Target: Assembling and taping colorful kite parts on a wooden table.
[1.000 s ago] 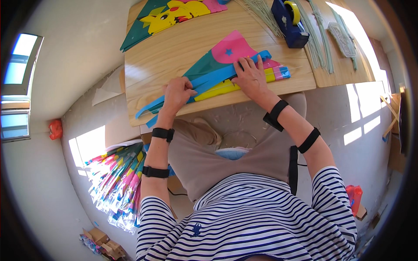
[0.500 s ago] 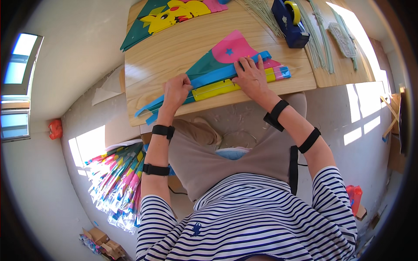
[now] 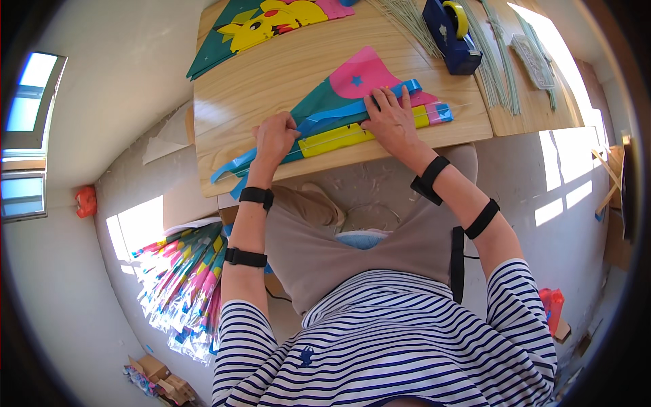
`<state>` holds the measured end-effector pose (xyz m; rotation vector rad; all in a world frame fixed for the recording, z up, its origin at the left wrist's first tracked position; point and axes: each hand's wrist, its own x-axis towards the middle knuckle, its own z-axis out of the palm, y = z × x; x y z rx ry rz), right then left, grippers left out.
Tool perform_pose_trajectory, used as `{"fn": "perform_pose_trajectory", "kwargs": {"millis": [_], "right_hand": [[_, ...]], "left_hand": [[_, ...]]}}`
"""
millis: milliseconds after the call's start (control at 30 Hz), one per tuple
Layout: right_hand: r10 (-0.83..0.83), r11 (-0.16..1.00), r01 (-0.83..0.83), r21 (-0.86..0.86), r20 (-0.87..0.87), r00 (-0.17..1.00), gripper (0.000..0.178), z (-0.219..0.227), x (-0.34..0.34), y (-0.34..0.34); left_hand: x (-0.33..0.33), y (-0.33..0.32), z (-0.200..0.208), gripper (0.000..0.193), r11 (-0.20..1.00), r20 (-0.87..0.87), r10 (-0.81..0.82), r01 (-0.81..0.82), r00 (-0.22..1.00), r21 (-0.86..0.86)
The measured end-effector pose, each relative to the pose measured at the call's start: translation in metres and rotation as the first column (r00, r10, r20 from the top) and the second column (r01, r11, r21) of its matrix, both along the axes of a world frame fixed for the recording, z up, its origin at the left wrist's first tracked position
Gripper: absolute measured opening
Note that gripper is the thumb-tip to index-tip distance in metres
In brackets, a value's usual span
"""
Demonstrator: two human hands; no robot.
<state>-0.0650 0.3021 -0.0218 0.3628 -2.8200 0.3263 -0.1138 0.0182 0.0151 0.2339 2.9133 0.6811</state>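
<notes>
A folded kite of green, pink and yellow sheet lies slantwise at the table's near edge, with a small blue star on its pink part. Along it runs a long blue ribbon, slightly wavy between my hands. My left hand is closed, its thumb and forefinger pinching the ribbon, whose loose ends hang past the wrist to the left. With fingers spread, my right hand presses flat on the ribbon and kite. A thin pale rod lies along the kite's yellow near edge, partly hidden by my hands.
Another green and yellow kite lies at the far left of the table. A blue tape dispenser, bundles of thin rods and a clear plastic box are at the right. Several packed kites rest at lower left.
My left hand has shifted slightly up and to the right. The ribbon between my hands has gone from straight to slack and wavy. My right hand stays in place.
</notes>
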Motion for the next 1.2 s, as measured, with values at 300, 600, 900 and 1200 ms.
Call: {"fn": "perform_pose_trajectory", "kwargs": {"millis": [300,600,900,1200], "right_hand": [[0.04,0.999,-0.038,0.018,-0.144,0.989,0.068,0.007,0.002,-0.003],[0.036,0.997,-0.027,0.071,-0.127,0.991,0.061,0.004,0.002,-0.004],[0.049,0.998,-0.043,0.055,-0.126,0.991,0.055,0.002,0.003,-0.002],[0.034,0.997,-0.029,0.066,-0.081,0.996,0.058,0.003,0.004,-0.003]], "left_hand": [[-0.006,-0.012,0.002,0.014,0.998,0.067,-0.013,0.008,0.998,0.07],[-0.008,-0.017,-0.003,0.019,0.98,0.101,-0.044,0.023,0.994,0.198],[-0.01,-0.02,-0.004,0.022,0.975,0.14,-0.051,0.019,0.989,0.222],[-0.01,-0.015,-0.004,0.021,0.976,0.141,-0.038,0.006,0.989,0.217]]}}
